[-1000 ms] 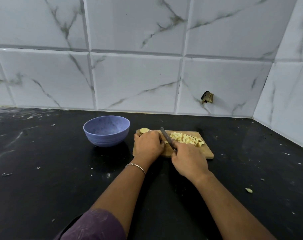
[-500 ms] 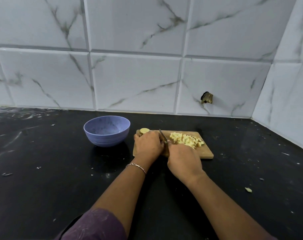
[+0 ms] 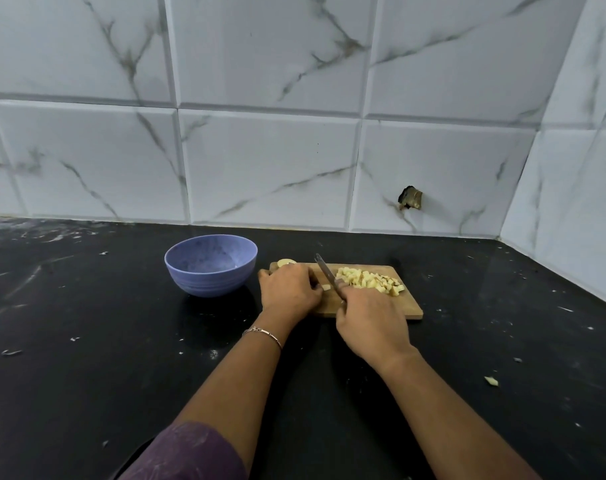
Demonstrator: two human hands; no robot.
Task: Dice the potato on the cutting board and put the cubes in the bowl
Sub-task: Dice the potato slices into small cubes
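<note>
Knife (image 3: pixel 326 273) is lifted again, blade tilted up over the cutting board (image 3: pixel 407 308) after being down half a second ago; another cut is done. Right hand (image 3: pixel 371 323) wraps the handle, left hand (image 3: pixel 289 294) curls over the potato strip. Cubes (image 3: pixel 369 280) pile on the board's right; the end piece (image 3: pixel 286 262) sits at its far left corner. Blue bowl (image 3: pixel 211 265) left of the board, apparently empty.

— What lies behind the bench (image 3: pixel 87 341)?
— White marble-veined wall tiles (image 3: pixel 270 168), meeting a side wall (image 3: pixel 578 168) at the right corner.
— And the bench itself?
— Black, glossy, flecked with pale scraps. A broken hole (image 3: pixel 410 198) mars one tile just above it.
</note>
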